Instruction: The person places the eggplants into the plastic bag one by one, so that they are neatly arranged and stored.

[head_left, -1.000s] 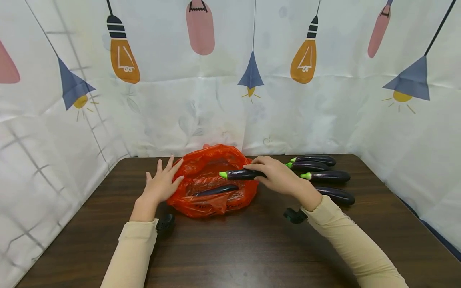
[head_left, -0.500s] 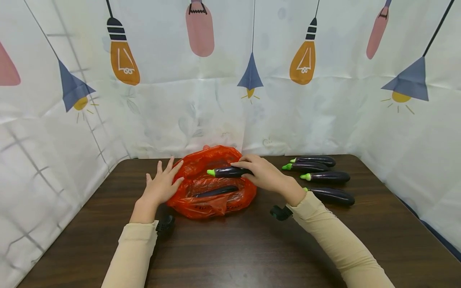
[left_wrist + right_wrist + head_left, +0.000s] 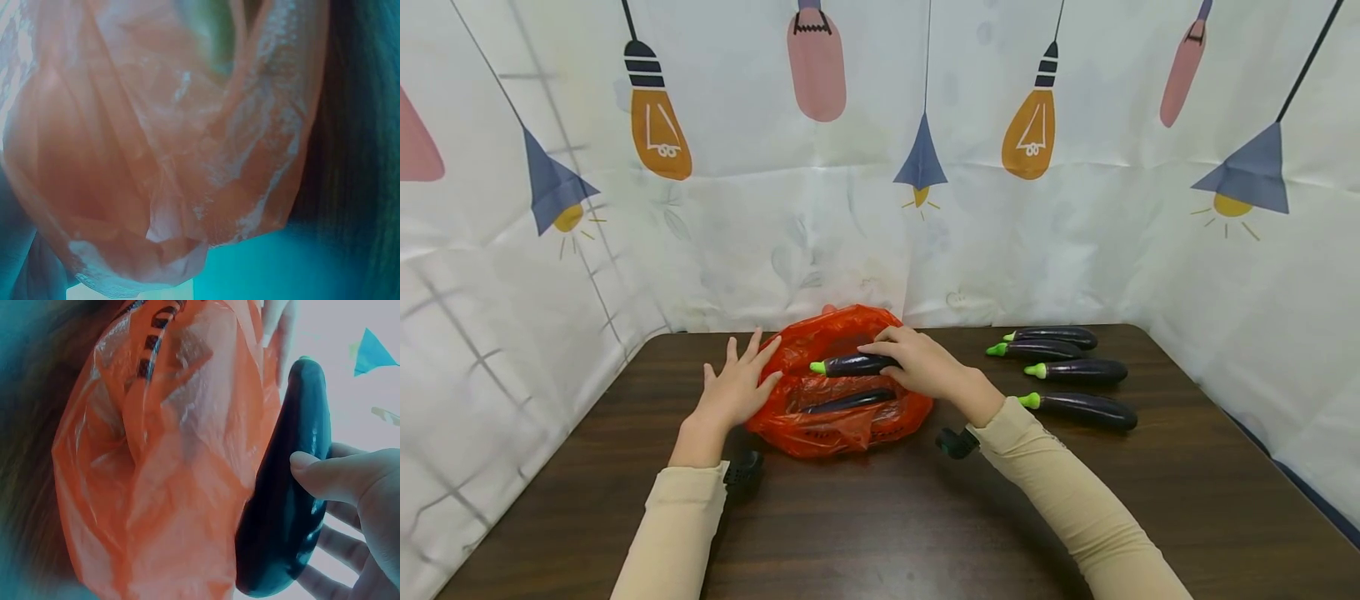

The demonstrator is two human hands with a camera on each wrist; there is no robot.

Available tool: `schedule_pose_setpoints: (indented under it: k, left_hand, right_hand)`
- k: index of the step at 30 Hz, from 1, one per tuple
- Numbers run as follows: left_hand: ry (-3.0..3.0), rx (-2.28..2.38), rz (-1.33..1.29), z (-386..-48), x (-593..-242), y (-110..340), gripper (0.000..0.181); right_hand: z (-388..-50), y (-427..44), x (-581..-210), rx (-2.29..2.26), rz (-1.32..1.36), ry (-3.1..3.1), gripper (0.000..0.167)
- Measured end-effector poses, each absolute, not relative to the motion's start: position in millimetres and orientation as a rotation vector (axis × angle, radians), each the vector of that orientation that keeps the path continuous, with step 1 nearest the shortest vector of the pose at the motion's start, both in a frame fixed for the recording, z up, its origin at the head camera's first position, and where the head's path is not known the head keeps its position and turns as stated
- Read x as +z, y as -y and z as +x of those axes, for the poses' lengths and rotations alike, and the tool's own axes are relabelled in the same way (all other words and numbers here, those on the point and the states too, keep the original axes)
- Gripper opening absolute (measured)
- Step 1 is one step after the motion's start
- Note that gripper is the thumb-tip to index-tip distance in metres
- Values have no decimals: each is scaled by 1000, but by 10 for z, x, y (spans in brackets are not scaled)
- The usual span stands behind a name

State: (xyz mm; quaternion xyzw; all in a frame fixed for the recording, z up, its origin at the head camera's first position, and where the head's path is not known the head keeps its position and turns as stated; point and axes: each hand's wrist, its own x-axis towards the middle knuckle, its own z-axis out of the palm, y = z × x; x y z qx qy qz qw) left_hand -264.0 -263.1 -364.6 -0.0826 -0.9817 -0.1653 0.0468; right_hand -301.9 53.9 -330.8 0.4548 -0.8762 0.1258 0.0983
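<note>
A red plastic bag (image 3: 827,440) lies on the table with its mouth spread wide. Inside it rests a dark purple eggplant (image 3: 848,402). Over the bag's mouth, my right hand (image 3: 925,367) holds another eggplant (image 3: 852,365), its green stem pointing left. In the right wrist view, the thumb (image 3: 325,475) lies along one side of this eggplant and the other fingers are behind it, beside the bag's outer wall. My left hand (image 3: 739,387) has its fingers spread and touches the bag's left rim. The left wrist view is filled by the bag (image 3: 125,156), with a blurred green patch showing through.
Several more eggplants (image 3: 1078,408) lie at the table's right side, stems toward the left. A white curtain (image 3: 760,233) printed with lamps and bulbs stands behind the dark wooden table (image 3: 880,517) and around its sides.
My right hand has moved left with its eggplant, from the bag's right edge to above its opening. My left hand stays at the bag's left rim.
</note>
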Motion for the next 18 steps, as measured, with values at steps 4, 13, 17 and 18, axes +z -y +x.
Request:
schedule_pose_setpoints:
  k: [4,13,17,18]
  left_hand:
    - [2990,-508,-256,-2638,-3643,2626,68]
    - [2995,-496,-258,-2641,-3654,2629,68]
    - [2998,-485,-256,-2649,-3668,2627,68]
    - [2999,-481,-255,-2652,-3674,2629,68]
  right_hand:
    - [-3012,-489,-3341,383,1357,2604,45]
    - [-3043,-400,-3415,463,1365,2623,45]
    - [-3060,-335,-3439,433,1365,2664,45]
    - [-3064,-317,-3444,420,1363,2678,46]
